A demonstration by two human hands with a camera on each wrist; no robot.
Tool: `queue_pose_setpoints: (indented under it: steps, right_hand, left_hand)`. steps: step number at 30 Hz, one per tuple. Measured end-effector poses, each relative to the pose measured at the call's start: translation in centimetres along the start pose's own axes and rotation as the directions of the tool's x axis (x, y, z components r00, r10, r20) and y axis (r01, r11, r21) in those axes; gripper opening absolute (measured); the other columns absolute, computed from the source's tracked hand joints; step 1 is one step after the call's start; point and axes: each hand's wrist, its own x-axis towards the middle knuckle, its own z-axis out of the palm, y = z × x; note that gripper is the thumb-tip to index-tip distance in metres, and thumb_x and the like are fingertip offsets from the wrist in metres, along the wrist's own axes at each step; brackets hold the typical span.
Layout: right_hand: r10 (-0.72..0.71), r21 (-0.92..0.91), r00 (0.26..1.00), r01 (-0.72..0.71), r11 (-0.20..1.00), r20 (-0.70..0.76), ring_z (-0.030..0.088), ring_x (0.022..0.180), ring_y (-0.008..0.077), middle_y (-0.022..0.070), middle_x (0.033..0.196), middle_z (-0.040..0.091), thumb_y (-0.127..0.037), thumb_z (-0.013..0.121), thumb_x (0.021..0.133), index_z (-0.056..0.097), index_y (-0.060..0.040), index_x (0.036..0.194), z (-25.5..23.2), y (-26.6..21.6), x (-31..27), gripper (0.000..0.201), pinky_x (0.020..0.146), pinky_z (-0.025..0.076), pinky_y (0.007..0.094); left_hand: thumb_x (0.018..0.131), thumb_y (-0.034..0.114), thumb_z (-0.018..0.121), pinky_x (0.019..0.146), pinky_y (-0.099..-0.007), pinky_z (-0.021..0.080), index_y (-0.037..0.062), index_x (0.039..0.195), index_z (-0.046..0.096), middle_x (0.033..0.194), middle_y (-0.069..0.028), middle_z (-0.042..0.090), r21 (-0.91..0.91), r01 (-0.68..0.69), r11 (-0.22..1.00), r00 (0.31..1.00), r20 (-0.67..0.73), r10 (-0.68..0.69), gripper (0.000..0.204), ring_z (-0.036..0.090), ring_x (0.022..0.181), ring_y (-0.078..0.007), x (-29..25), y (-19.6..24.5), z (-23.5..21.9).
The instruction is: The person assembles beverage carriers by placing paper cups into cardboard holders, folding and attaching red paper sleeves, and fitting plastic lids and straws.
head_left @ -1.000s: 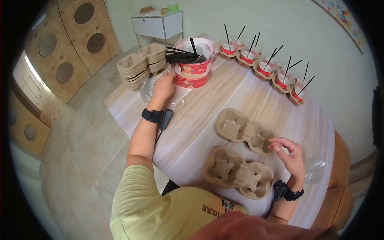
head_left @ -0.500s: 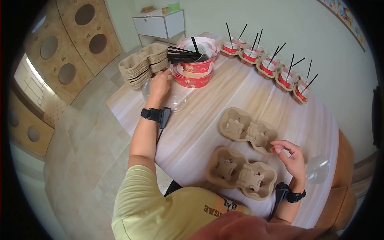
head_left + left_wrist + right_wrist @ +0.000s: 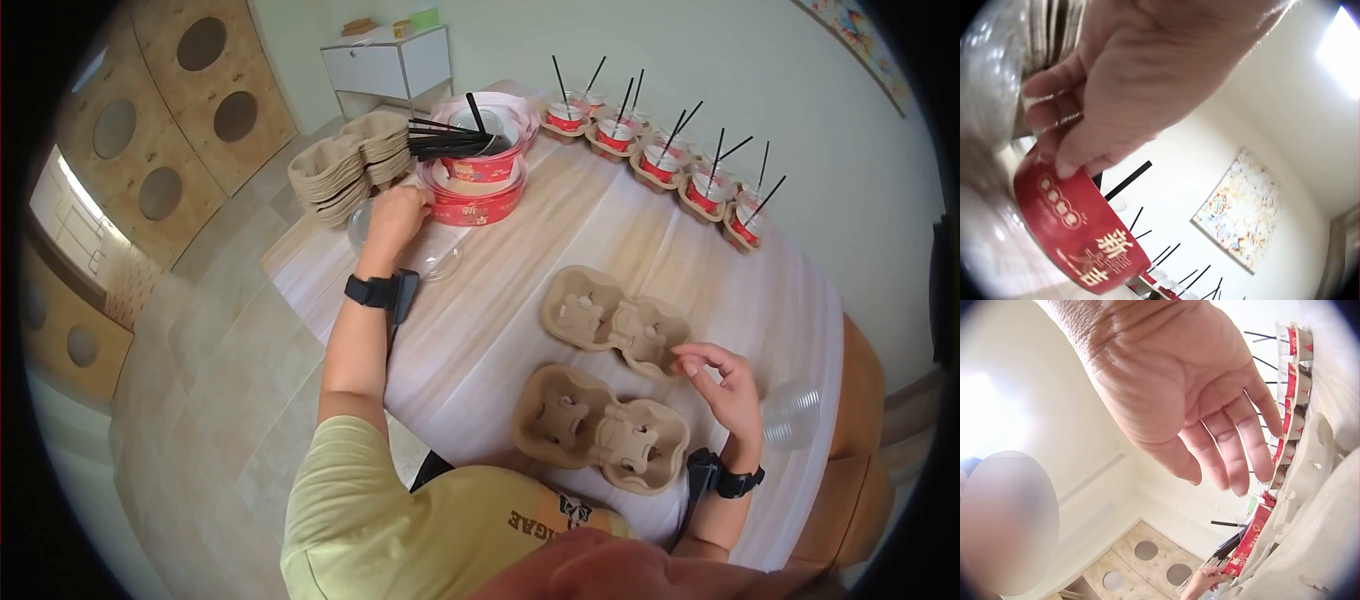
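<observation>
My left hand (image 3: 396,222) is at the stack of red paper bands (image 3: 475,208) at the table's far left. In the left wrist view its thumb lies over the edge of a red paper band (image 3: 1079,225) with gold lettering, pinching it against the fingers behind. A clear plastic lid (image 3: 440,262) lies beside that wrist. My right hand (image 3: 728,392) hovers by the near end of a brown pulp cup carrier (image 3: 582,308), fingers relaxed and palm bare in the right wrist view. A second cup carrier (image 3: 565,415) lies nearer my body.
Black straws (image 3: 450,140) lie across the top of the red bands. Stacked cup carriers (image 3: 330,175) stand left of them. Carriers holding red-banded cups (image 3: 660,165) with straws line the far right edge. Clear plastic cups (image 3: 792,415) lie right of my right hand.
My left hand shifts slightly left from the red bands, then back toward them. The right hand stays over the same carrier.
</observation>
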Motion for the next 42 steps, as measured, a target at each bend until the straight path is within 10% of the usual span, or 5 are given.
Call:
queue_pose_setpoints:
  steps: [14,26,28,31,42]
  right_hand:
    - [0.031,0.588,0.999,-0.018,0.809,-0.013,0.051,0.105,0.0280,0.0195,0.119,0.046,-0.034,0.040,0.090,0.028,-0.0016,0.131,1.3,-0.3,2.3,0.054,0.077,0.049,0.0351]
    - [-0.306,0.938,0.891,0.347,-0.012,-0.334,0.054,0.076,0.0264,0.0157,0.085,0.054,-0.019,0.041,0.090,0.042,0.0016,0.100,0.1,-0.2,1.6,0.023,0.072,0.046,0.0363]
    - [-0.304,0.910,0.878,0.408,0.069,-0.371,0.050,0.065,0.0242,0.0112,0.074,0.050,-0.019,0.043,0.089,0.044,0.0012,0.098,-0.3,-0.4,1.3,0.022,0.071,0.044,0.0342]
    - [-0.279,0.770,0.907,0.417,0.483,-0.317,0.056,0.070,0.0239,0.0136,0.077,0.056,-0.021,0.048,0.086,0.047,0.0026,0.102,-0.2,-0.9,0.5,0.028,0.065,0.046,0.0312]
    - [-0.379,0.722,0.869,0.480,0.498,-0.316,0.057,0.067,0.0237,0.0150,0.078,0.057,-0.023,0.050,0.084,0.050,0.0027,0.098,0.7,-1.2,0.0,0.029,0.058,0.045,0.0299]
  left_hand:
    - [0.062,0.008,0.057,0.045,-0.0308,0.042,0.0095,0.076,0.056,0.063,-0.0053,0.045,-0.201,-0.651,0.732,0.739,-0.390,0.550,0.014,0.053,0.055,-0.0210,-2.7,14.8,-9.2]
    - [0.069,0.010,0.064,0.049,-0.0241,0.044,0.0089,0.102,0.056,0.092,-0.0061,0.053,-0.557,-0.688,0.466,0.717,-0.420,0.556,0.034,0.056,0.066,-0.0142,-2.2,17.1,-8.0]
    - [0.075,0.010,0.063,0.054,-0.0233,0.047,0.0103,0.124,0.038,0.115,-0.0117,0.046,-0.976,-0.123,0.181,0.940,-0.056,0.337,0.055,0.058,0.077,-0.0120,-2.0,16.8,-7.2]
    - [0.074,-0.001,0.057,0.058,-0.0230,0.049,0.0118,0.133,0.016,0.123,-0.0148,0.036,-0.959,0.204,-0.196,0.912,0.114,0.393,0.073,0.057,0.082,-0.0181,-1.6,17.0,-7.6]
    - [0.069,-0.002,0.061,0.056,-0.0188,0.044,0.0128,0.132,0.021,0.125,-0.0129,0.029,-0.946,-0.088,0.313,0.916,0.046,0.399,0.077,0.052,0.075,-0.0101,-3.1,17.8,-8.3]
